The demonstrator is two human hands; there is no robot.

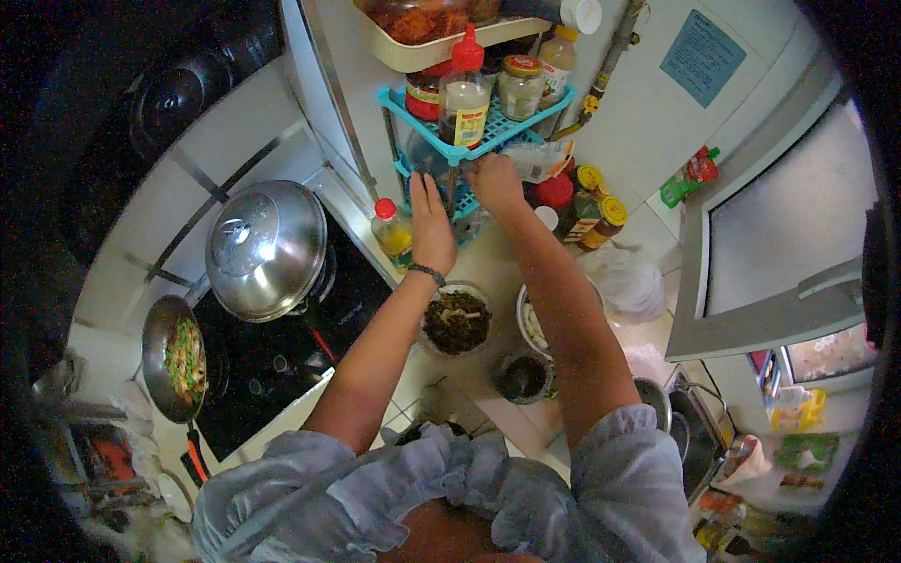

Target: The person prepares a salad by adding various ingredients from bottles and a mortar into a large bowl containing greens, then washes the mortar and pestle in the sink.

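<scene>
My left hand [432, 236], with a dark bead bracelet at the wrist, reaches to the lower tier of a turquoise plastic rack [461, 151]. Its fingers are stretched out and it shows nothing in its grasp. Beside it stands a bottle with a red cap and yellow contents [392, 236]. Curled fingers on my right hand [498, 184] are at the rack's front right corner, next to a white plastic packet [538, 162]. Its fingertips are hidden, so whether they grip anything cannot be told. On the upper tier are a red-nozzled squeeze bottle [464, 105] and a glass jar [521, 88].
Yellow-lidded jars [602, 222] stand right of the rack. Below my forearms are a bowl of dark food [457, 320] and a smaller dark bowl [524, 378]. Left, a black cooktop [281, 380] bears a lidded wok [267, 250] and a frying pan of food [184, 359].
</scene>
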